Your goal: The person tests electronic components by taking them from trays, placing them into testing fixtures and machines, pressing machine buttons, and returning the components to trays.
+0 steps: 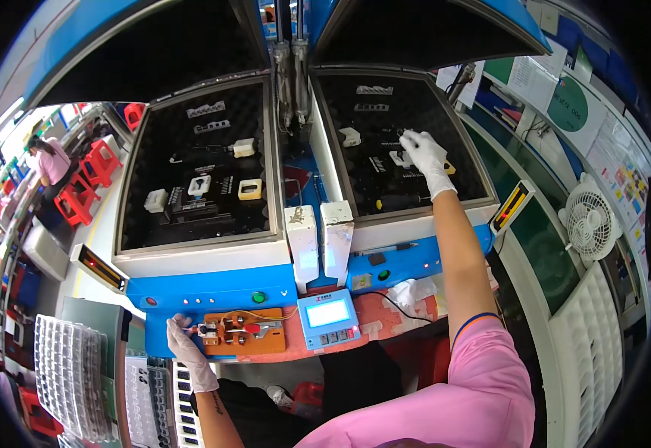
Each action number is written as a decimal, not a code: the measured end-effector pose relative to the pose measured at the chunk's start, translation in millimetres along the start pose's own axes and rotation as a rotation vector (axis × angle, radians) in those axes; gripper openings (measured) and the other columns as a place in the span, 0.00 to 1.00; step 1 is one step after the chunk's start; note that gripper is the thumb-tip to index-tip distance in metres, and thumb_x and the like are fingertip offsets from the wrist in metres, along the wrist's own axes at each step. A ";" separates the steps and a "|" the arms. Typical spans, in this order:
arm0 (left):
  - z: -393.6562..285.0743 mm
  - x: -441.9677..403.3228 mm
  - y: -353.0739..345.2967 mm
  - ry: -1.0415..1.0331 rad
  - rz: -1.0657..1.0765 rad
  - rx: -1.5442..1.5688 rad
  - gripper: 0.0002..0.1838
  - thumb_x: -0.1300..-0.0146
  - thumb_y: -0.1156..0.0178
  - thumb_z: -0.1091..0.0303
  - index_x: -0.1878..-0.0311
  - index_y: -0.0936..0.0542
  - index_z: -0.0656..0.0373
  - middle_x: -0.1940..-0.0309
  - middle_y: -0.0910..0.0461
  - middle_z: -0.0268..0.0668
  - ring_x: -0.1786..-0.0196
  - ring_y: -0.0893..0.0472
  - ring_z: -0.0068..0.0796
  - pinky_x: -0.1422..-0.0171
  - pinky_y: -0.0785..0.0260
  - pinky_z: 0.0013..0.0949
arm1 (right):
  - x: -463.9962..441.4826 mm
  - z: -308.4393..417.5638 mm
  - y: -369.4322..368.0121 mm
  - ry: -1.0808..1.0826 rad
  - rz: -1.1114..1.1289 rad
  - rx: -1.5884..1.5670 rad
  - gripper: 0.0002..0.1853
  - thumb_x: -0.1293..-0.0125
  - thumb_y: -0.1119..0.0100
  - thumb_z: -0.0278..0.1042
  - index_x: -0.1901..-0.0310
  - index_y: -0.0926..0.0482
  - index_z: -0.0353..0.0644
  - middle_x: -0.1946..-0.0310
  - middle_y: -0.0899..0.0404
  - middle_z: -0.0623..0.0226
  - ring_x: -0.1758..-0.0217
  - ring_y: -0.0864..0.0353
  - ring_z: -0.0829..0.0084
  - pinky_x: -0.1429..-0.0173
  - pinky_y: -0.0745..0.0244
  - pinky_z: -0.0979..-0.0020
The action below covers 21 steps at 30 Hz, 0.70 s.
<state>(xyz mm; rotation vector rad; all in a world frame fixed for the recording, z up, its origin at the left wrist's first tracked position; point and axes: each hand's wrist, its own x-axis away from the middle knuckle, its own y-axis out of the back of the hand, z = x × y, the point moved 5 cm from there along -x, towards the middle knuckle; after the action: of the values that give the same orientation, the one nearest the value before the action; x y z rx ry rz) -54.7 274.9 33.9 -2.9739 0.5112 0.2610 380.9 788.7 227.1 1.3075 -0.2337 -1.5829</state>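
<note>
Broadly, a big blue and white machine [202,266] filled the middle of the view, its two dark lids [430,30] raised. Under them lay two black beds, the left bed [146,149] and the right bed [340,168], each with small blocks and parts set about on it. To the right stood a white fan [591,222], and on the far left a co-worker [51,160] in a pink top sat near red stools [101,164]. Stacked clear trays [72,373] lay at the lower left.

Along the front edge, an orange jig [243,333] with a red-tipped clamp [254,328] sat just left of a small meter [328,319] with a lit screen. Crumpled white tissue [412,293] lay to the right of the meter.

The gloved right hand [424,155] reached over the right bed, its fingers bent down beside a small pale block [398,158]; whether they had hold of anything could not be told. The gloved left hand [185,345] was at the left end of the jig, thumb and fingers partly closed with their tips near each other; what they gripped, if anything, was too small to make out.
</note>
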 end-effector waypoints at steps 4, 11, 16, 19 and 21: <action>-3.4 -1.4 4.4 0.019 -0.003 0.112 0.23 0.28 0.54 0.51 0.52 0.24 0.65 0.58 0.22 0.39 0.57 0.23 0.27 0.56 0.31 0.27 | 41.4 19.4 77.8 -0.209 -0.117 -0.895 0.20 0.33 0.45 0.47 0.58 0.18 0.34 0.63 0.16 0.64 0.59 0.20 0.78 0.54 0.29 0.77; -114.1 63.7 -72.5 -0.672 0.050 -0.320 0.09 0.41 0.43 0.77 0.57 0.22 0.60 0.61 0.23 0.38 0.54 0.26 0.34 0.49 0.34 0.35 | 167.1 -50.9 167.3 -0.121 0.417 0.122 0.16 0.47 0.33 0.40 0.59 0.17 0.42 0.68 0.18 0.58 0.64 0.18 0.67 0.57 0.26 0.68; -159.2 185.8 -222.6 -0.904 0.976 -0.358 0.21 0.50 0.33 0.64 0.51 0.23 0.56 0.53 0.23 0.40 0.47 0.26 0.42 0.41 0.36 0.44 | 200.2 -99.9 153.5 -0.134 0.368 0.438 0.20 0.47 0.32 0.44 0.58 0.19 0.38 0.64 0.19 0.52 0.62 0.19 0.58 0.54 0.26 0.61; -127.3 235.6 -263.9 -1.002 1.093 -0.584 0.27 0.47 0.36 0.55 0.46 0.26 0.59 0.45 0.29 0.44 0.42 0.31 0.48 0.39 0.40 0.50 | 211.0 -120.1 145.3 -0.343 0.314 0.161 0.21 0.47 0.32 0.40 0.54 0.21 0.39 0.68 0.21 0.56 0.65 0.21 0.61 0.56 0.27 0.61; -112.8 250.4 -278.9 -1.087 1.052 -0.781 0.30 0.46 0.38 0.51 0.44 0.28 0.60 0.41 0.33 0.46 0.39 0.34 0.53 0.38 0.42 0.54 | 212.8 -123.1 148.1 -0.407 0.266 0.040 0.20 0.45 0.32 0.35 0.50 0.22 0.41 0.74 0.24 0.60 0.69 0.24 0.65 0.59 0.28 0.62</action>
<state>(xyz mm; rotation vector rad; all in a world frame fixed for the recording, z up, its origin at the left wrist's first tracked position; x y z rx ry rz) 289.5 440.2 120.1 -2.0742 1.9376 2.3240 589.9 608.0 149.4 0.9277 -0.6668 -1.6041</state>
